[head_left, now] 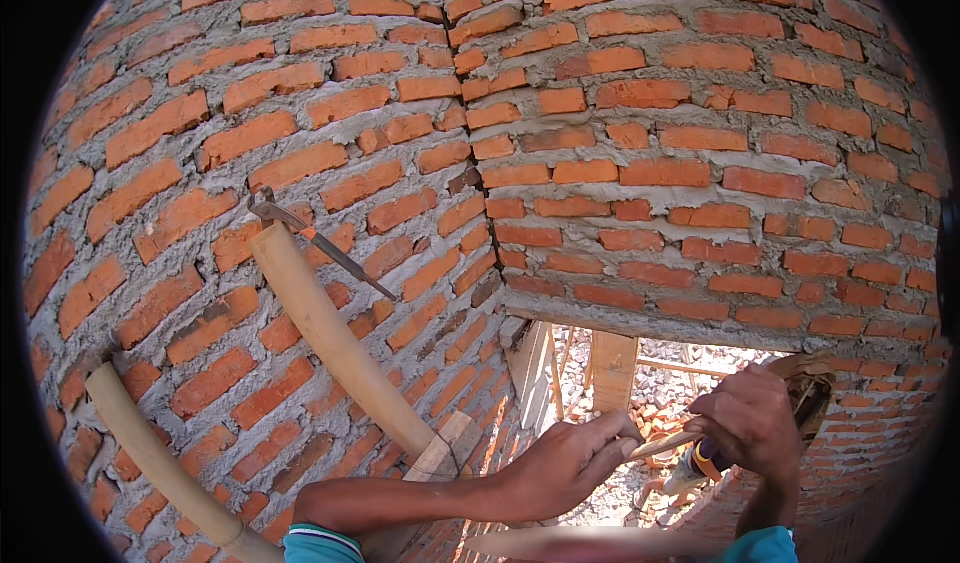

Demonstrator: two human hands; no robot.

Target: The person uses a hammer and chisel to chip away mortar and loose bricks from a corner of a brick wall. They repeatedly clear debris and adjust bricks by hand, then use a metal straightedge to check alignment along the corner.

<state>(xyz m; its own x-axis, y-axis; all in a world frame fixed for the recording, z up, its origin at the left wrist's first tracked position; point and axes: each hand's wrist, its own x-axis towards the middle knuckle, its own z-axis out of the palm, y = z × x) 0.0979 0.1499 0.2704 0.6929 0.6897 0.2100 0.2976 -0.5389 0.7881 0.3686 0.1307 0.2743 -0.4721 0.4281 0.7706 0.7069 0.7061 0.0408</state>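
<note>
"How do the hands stand?"

"Apart, each clamped on the same thin, wooden-looking strip: the left hand toward its left end, the right hand toward its right. It spans the gap between those 2 grips, against the brick rubble beyond the wall opening."

"How to handle it well?"

"I'd grip firmly and turn both wrists together, so it doesn't twist or snap. Mind the bamboo pole beside the left forearm; don't jolt the pincers at its top."

Pincers sit atop a pale pole before a rough brick wall
</note>
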